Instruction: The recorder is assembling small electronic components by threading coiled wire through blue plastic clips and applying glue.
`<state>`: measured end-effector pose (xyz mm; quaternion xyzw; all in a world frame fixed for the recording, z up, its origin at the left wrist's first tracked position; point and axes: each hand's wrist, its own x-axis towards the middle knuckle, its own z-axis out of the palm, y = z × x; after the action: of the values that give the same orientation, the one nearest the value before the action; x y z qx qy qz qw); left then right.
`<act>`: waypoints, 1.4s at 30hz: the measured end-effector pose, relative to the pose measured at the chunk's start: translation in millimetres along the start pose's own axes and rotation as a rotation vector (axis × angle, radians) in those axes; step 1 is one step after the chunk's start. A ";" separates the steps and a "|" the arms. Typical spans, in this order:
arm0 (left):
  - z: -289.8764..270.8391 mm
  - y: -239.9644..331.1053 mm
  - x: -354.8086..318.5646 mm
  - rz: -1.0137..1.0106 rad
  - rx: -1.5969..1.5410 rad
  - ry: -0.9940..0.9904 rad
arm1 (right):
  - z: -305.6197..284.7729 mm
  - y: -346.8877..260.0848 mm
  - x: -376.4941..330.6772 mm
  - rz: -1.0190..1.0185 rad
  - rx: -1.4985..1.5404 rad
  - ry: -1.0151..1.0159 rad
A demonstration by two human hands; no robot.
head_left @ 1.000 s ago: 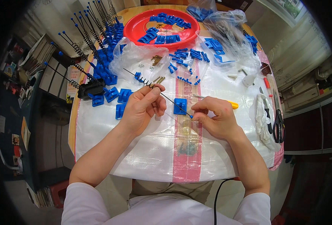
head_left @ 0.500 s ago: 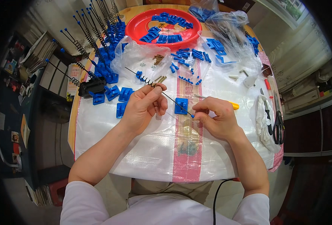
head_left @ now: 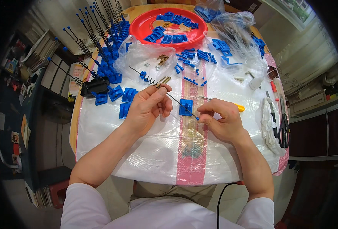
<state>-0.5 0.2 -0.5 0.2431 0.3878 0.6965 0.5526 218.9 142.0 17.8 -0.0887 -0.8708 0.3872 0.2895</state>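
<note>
A: Main thing, quick?

B: Black coiled-wire rod [head_left: 176, 101], mid-view, held above the table [head_left: 129, 162]. Runs from 10 o'clock down to 4; coil on the upper half, blue tip [head_left: 197, 118] at the low end.

A: Fingers?

B: Left hand [head_left: 149, 108]: thumb and index pinched on the rod just below the coil. Right hand [head_left: 222, 120]: thumb and index closed on the blue tip, at the rod's 4 o'clock end.

A: Around them?

B: Blue square base [head_left: 187, 104] behind the rod, at the right hand's 10 o'clock. Brass bolts [head_left: 165, 79] at the left hand's 1. Yellow-handled screwdriver [head_left: 239, 108] at the right hand's 1. Red tray [head_left: 133, 30] up at 12 with blue parts.

A: Handling?

B: Looks light. Straight wire probably stiff but springy, coil likely flexes. Thin and smooth, so it may roll or slip in a loose pinch. Not fragile, I'd guess, though it could bend. Best hold: straight section by the coil, plus the tip.

A: Labels, writing?

B: None legible on the rod or base. Orange-and-white sheet [head_left: 75, 77] at 10 o'clock has print, too small to make out.
</note>
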 end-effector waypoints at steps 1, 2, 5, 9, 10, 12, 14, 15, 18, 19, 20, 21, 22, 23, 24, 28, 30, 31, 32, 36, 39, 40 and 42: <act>0.1 0.3 -0.3 -0.001 0.000 0.001 | -0.2 -0.8 0.4 0.004 0.002 -0.003; 0.2 0.6 -0.6 -0.002 0.001 0.001 | -0.2 -1.2 0.6 0.008 0.003 -0.007; 1.2 0.6 0.0 -0.005 0.007 -0.001 | -0.9 0.8 0.0 -0.003 -0.036 -0.008; 2.2 1.1 -0.6 0.005 0.009 0.000 | -0.4 1.7 -0.7 0.003 -0.013 -0.005; 1.8 0.9 -0.4 0.002 0.010 0.002 | -0.4 1.8 -0.7 0.000 -0.014 -0.004; 2.1 1.5 -0.2 -0.005 0.015 0.006 | -0.3 1.3 -0.6 -0.002 -0.014 -0.004; 3.2 2.1 -0.1 -0.015 0.022 0.011 | -0.5 -0.2 -0.6 0.001 -0.011 -0.005; 3.3 2.8 -0.5 -0.017 0.020 0.013 | -0.4 -0.2 0.2 -0.012 -0.010 -0.008; 3.9 4.1 -1.9 -0.021 0.012 0.018 | 0.5 -1.7 1.3 -0.018 0.007 -0.015; 3.3 4.4 -2.3 -0.019 0.016 0.016 | 1.2 -3.9 1.5 0.002 0.023 -0.018; 2.2 4.8 -2.7 -0.018 0.021 0.015 | 2.2 -5.2 1.8 0.021 0.040 -0.021; 1.8 4.7 -2.5 -0.018 0.024 0.011 | 2.0 -5.3 1.2 0.017 0.033 -0.019; 1.9 4.7 -1.8 -0.023 0.028 0.000 | 1.3 -4.7 0.6 0.014 0.028 -0.018; 2.4 4.3 -2.1 -0.023 0.029 0.001 | 1.1 -4.3 0.1 0.010 0.023 -0.016; 3.2 4.2 -1.6 -0.024 0.030 -0.001 | 0.8 -4.3 -0.1 0.008 0.017 -0.016; 2.8 3.6 -1.6 -0.020 0.040 -0.001 | 0.9 -4.2 -0.4 0.006 0.004 -0.018; 2.8 3.6 -1.7 -0.021 0.045 0.000 | 1.1 -4.6 0.2 0.006 0.005 -0.018; 3.1 4.1 -1.7 -0.021 0.047 0.001 | 1.1 -5.3 0.5 0.006 0.007 -0.016; 3.2 4.3 -1.8 -0.022 0.050 0.002 | 1.2 -5.7 0.7 0.006 0.009 -0.015; 1.9 3.8 -2.5 -0.015 0.039 0.000 | 2.4 -4.1 1.2 -0.004 0.007 -0.017; 2.5 3.7 -1.3 -0.020 0.034 -0.004 | 0.9 -1.9 0.7 -0.031 -0.016 -0.008; 2.6 3.5 -1.0 -0.021 0.034 -0.002 | 1.1 0.0 0.5 -0.045 -0.021 -0.003; 2.1 3.3 -0.9 -0.019 0.035 -0.002 | 1.1 -0.4 0.4 -0.038 -0.014 -0.003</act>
<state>-0.6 -0.4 3.5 0.2497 0.4017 0.6841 0.5552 217.9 141.2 17.7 -0.0735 -0.8756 0.3754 0.2950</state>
